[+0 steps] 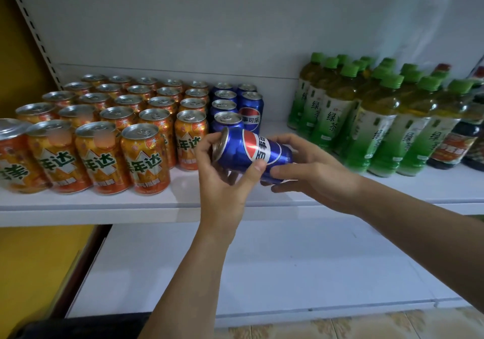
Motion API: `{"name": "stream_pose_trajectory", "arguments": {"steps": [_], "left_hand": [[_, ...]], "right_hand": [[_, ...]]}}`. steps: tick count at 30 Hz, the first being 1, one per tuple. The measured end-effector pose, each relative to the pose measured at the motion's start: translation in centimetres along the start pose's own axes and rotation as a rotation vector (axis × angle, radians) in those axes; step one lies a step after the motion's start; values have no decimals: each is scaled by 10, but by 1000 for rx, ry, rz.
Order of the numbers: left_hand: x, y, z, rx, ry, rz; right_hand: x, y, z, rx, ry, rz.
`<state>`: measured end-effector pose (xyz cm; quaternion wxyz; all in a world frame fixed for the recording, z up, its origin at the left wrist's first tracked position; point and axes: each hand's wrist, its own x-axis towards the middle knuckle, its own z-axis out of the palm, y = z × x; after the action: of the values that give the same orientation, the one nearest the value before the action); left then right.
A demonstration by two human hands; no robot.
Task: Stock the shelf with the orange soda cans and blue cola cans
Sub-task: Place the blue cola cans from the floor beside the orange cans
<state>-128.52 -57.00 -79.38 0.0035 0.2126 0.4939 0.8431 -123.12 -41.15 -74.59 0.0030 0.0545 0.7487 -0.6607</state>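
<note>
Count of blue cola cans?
7. One can held sideways by left hand and right hand; four in a column beside the orange cans; two in the next column right. More may be hidden.

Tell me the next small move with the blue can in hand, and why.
Probably tip the blue cola can upright and set it on the bare shelf in front of the right blue row. Both the left hand and right hand hold it lying sideways, and that row ends short of the left blue row.

soda cans [99, 129] left, cola cans [230, 105] centre, bottles [379, 118] right
</note>
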Motion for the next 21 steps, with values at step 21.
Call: {"name": "stream_pose_trajectory", "arguments": {"steps": [21], "left_hand": [[14,-20,-34,827,-36,194]], "right_hand": [[69,34,11,-238,483,-74]]}}
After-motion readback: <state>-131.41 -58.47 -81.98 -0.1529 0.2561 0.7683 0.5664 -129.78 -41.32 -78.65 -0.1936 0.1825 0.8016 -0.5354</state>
